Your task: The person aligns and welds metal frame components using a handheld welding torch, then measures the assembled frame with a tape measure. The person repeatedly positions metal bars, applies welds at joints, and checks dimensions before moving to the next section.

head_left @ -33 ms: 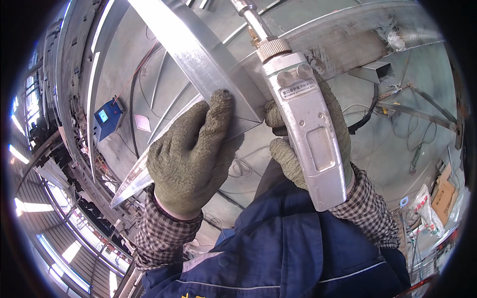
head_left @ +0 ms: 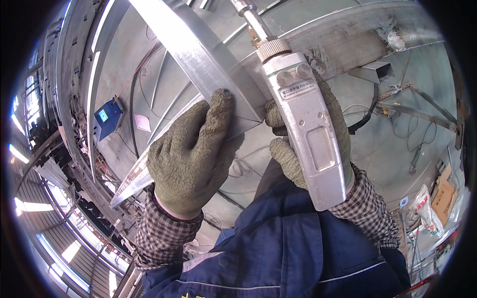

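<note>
- Silver metal leads my head view, the only feed I have: a shiny bar (head_left: 198, 59) slants from the upper left down to a corner near the middle.
- That corner lies between the two hands; the left hand (head_left: 186, 161) is nearer — it rests on the bar, back toward my camera, wrist rising from below.
- Its digits lie slightly apart; whether any curl underneath, I cannot tell.
- Right of the corner, the right hand (head_left: 339, 129) has its fingers wrapped round a handheld tool (head_left: 303, 111); they sit just beside the bar, contact unclear to me.
- The tool's long axis leans like the bar's but steeper — knurled collar (head_left: 275, 48) far, butt end toward the blue jacket (head_left: 268, 248).
</note>
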Demonstrator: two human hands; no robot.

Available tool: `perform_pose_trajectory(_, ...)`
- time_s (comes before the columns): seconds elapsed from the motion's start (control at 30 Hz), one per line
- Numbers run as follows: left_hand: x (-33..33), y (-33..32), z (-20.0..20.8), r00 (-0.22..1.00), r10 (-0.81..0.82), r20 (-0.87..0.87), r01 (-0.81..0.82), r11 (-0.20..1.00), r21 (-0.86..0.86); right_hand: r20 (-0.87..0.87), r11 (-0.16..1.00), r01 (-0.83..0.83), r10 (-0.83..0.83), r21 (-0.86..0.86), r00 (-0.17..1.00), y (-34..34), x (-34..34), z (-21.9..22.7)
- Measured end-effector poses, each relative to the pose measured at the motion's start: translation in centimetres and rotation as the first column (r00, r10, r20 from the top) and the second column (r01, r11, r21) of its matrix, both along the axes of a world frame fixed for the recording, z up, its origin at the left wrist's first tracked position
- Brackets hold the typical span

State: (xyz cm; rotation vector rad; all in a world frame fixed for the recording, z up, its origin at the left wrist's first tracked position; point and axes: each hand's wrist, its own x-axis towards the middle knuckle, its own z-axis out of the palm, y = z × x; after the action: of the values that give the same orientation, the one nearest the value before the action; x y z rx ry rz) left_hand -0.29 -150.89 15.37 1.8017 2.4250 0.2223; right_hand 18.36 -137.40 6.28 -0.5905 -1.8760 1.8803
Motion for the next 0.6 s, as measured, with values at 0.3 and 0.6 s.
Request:
perform_pose_trajectory(0.3,-0.19,0.10,0.18,1.000,-0.025,0.006,0.025,1.000,-0.002,-0.009,1.000,0.002,-0.002,-0.010,1.000,0.04,-0.21,0.08)
perform_pose_trajectory(0.6,-0.44,0.41,0.44,0.998,-0.069,0.005,0.069,0.997,-0.022,-0.016,0.998,0.019,-0.020,-0.061,1.000,0.09,-0.40,0.02)
